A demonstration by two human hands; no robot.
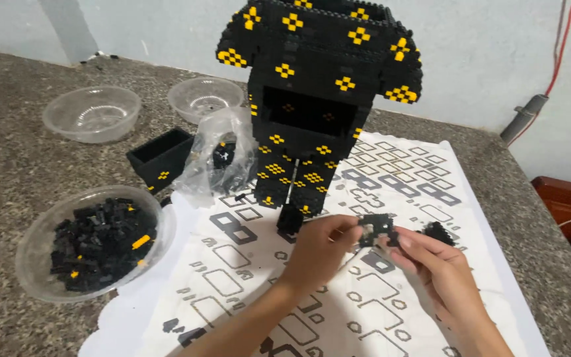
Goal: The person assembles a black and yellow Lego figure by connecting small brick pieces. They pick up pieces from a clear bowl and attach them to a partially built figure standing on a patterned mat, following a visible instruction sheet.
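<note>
speckled stone surface [8, 152] set against a pale wall, with a white printed sheet [391, 311] spread over its middle and right portion. left hand [318, 248] and right hand [431, 264] meet above the sheet, both pinching a small black brick assembly [377, 230] between thumb and fingertips — each grip narrow and closed on the piece. a second small black cluster [439, 231] lies on the sheet just beside the right hand.

toward the far edge stands a tall black-and-yellow brick figure [318, 99], upright on the sheet. beside it, to the left: a crumpled clear bag [216, 158] and an open black brick box [160, 155]. a clear bowl of loose black pieces [97, 244] sits near the left edge; two clear bowls [92, 112] [205, 97] sit further back.

risk, as a judgement: the held assembly is small and pinched at its edges — uneven pressure could split it and scatter pieces over the patterned sheet, where black parts are hard to spot. a forearm swing could topple the figure close ahead.
</note>
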